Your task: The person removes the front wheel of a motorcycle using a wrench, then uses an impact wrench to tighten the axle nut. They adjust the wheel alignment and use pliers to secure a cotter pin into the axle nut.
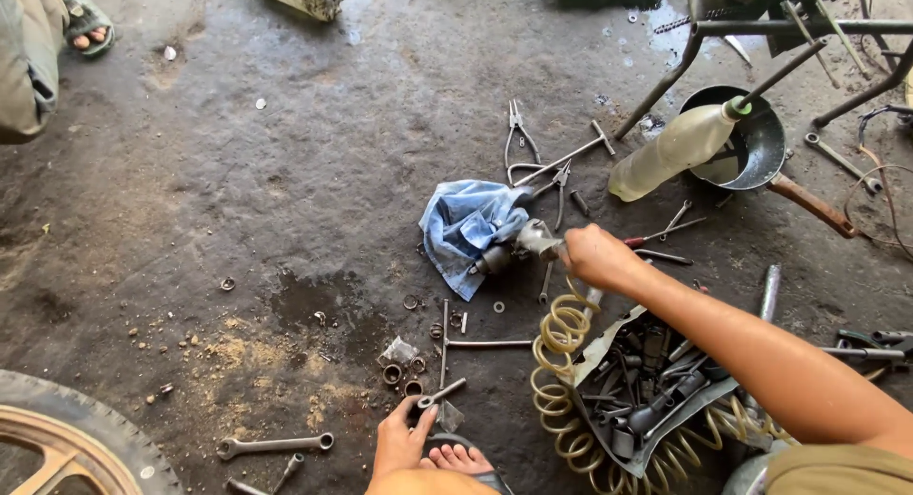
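Note:
My right hand (594, 257) reaches out over the oily floor and grips a metal air tool (533, 240) fed by a coiled yellow hose (563, 362). The tool's tip points at a small metal part (493, 260) lying on a blue rag (466, 224). My left hand (399, 440) rests low near my sandalled foot (461, 457), its fingers on a small T-shaped metal tool (436, 396) on the ground.
A tray of sockets and tools (642, 390) sits under my right arm. Pliers (518, 134), wrenches (271, 446), rings and washers lie scattered. A pan (756, 157) with a plastic bottle (680, 148) stands at upper right, a wheel (67, 443) at lower left, another person's foot (86, 24) at upper left.

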